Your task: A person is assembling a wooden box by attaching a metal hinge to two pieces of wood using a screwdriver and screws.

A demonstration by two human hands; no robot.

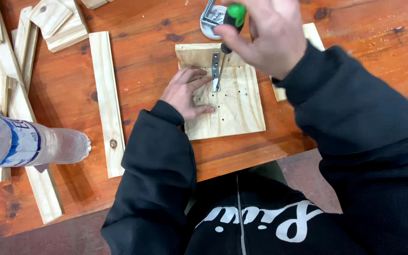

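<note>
My right hand (pixel 266 34) grips a screwdriver (pixel 227 33) with a green and black handle, held almost upright. Its tip rests on a narrow metal bracket (pixel 215 71) lying on a square plywood board (pixel 230 101). My left hand (pixel 186 92) presses flat on the board's left part, fingers spread, the fingertips beside the bracket. Several small holes dot the board near the bracket. The board lies on a reddish wooden table (pixel 142 52).
A long pine slat (pixel 107 101) lies left of the board. More slats and wood offcuts (pixel 29 42) pile at the far left. A clear plastic bottle (pixel 29 144) lies on its side at the left. A small round tin (pixel 209 21) with metal parts sits behind the board.
</note>
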